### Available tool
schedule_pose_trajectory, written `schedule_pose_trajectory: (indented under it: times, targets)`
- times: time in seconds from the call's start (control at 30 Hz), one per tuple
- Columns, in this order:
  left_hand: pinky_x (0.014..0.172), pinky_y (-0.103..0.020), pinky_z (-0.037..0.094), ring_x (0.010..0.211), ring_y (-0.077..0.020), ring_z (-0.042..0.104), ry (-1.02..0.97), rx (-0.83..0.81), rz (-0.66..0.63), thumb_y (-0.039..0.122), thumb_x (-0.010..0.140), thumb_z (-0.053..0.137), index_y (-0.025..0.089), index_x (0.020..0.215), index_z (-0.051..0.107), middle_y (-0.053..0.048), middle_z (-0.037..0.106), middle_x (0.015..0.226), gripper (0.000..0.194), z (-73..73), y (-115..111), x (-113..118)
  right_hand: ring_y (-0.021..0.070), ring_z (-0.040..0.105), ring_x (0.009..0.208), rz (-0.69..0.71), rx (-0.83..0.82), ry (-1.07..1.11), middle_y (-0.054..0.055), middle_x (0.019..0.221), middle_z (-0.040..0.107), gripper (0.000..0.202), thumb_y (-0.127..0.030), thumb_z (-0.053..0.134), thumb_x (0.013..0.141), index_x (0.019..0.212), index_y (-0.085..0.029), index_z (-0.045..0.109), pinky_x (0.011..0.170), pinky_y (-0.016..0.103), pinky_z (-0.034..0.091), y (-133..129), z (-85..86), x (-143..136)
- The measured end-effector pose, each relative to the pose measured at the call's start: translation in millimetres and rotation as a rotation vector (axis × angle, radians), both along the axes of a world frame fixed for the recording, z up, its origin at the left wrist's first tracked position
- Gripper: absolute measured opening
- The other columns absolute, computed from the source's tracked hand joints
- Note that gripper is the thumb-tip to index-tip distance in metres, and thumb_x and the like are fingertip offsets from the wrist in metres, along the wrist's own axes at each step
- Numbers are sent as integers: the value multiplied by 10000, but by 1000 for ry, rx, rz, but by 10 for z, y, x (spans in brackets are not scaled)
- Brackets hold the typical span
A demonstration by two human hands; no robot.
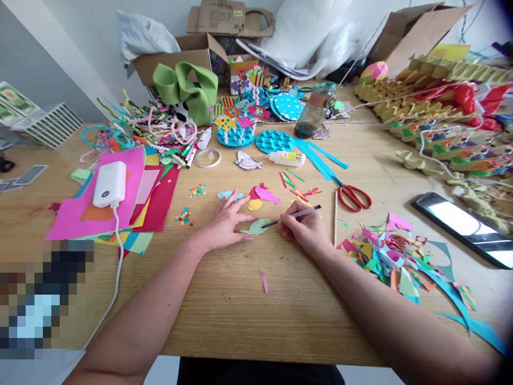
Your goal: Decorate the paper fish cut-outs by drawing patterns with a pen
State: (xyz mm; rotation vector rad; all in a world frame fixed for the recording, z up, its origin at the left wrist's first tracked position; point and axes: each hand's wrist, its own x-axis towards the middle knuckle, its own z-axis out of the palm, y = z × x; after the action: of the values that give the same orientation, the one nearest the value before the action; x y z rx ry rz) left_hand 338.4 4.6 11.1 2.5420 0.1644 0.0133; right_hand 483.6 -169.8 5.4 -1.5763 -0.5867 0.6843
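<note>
A green paper fish (258, 226) with a dark crosshatched scale pattern lies on the wooden table. My left hand (225, 223) rests beside it with fingers spread, thumb and fingertips at its tail end. In my right hand (303, 229) is a dark pen (298, 213), its tip touching the fish's right part. Just behind lie a pink fish (267, 195), a yellow fish (255, 205) and a red one partly covered. A light blue fish (230, 195) lies beyond my left fingers, which partly hide it.
Red scissors (355, 198), a wooden stick (335, 219) and paper scraps (390, 251) lie right. A phone (467, 227) is farther right. Glue (287, 158) and blue discs (274, 141) stand behind. Left are coloured sheets (160, 198) with a white power bank (110, 184) and cable.
</note>
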Motion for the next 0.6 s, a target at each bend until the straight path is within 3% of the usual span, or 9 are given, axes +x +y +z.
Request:
schedule_pose_trajectory:
  times: [0.6]
  targets:
    - [1165,-594,150,1478,-367,61,9,-8,14,394,720,807,329,1192,675,-44,297,1569,494,9,1,2,106,511,348,5,-5,-3,-24,481,592,213,-282,674,691,624,-210,485,328,199,384,-6,-4,2]
